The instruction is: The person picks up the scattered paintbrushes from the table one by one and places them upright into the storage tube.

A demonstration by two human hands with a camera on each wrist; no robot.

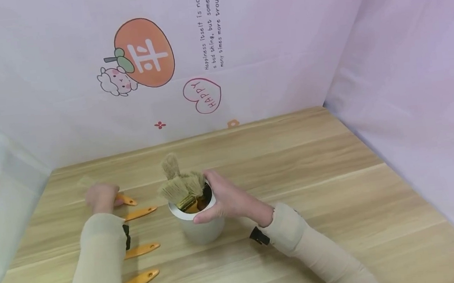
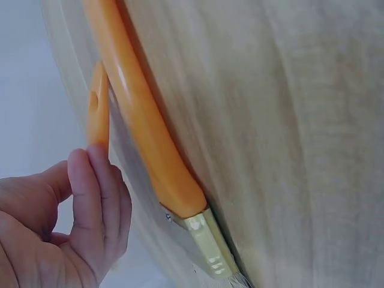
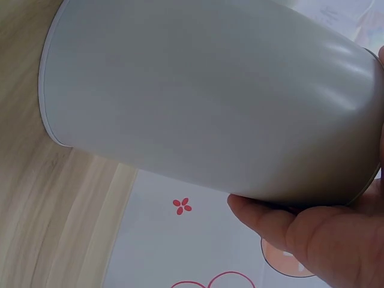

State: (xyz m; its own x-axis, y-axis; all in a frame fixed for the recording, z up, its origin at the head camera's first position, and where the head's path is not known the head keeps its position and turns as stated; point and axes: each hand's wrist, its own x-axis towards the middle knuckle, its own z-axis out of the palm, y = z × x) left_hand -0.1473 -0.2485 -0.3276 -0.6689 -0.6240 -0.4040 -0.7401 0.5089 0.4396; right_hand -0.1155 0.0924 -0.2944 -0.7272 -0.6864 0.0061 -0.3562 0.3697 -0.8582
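My left hand (image 1: 102, 197) pinches a paintbrush (image 1: 127, 199) at the far left of the table. Its orange handle pokes out past the fingers, and pale bristles show blurred on the other side. The left wrist view has a second paintbrush (image 2: 141, 114) lying close beside that hand, with an orange handle and brass-coloured ferrule. With thumb and fingers around the rim, my right hand (image 1: 230, 198) grips a light grey pot (image 1: 202, 230). Several paintbrushes (image 1: 175, 189) stand in the pot, bristles up. The right wrist view shows the pot's smooth side (image 3: 198, 102) and the fingers along it.
Three more orange handles lie in a column left of the pot: an upper handle (image 1: 141, 213), a middle handle (image 1: 143, 250) and a lower handle (image 1: 141, 282). The left sleeve covers their other ends. A printed white cloth (image 1: 262, 42) hangs behind the wooden table (image 1: 294, 153).
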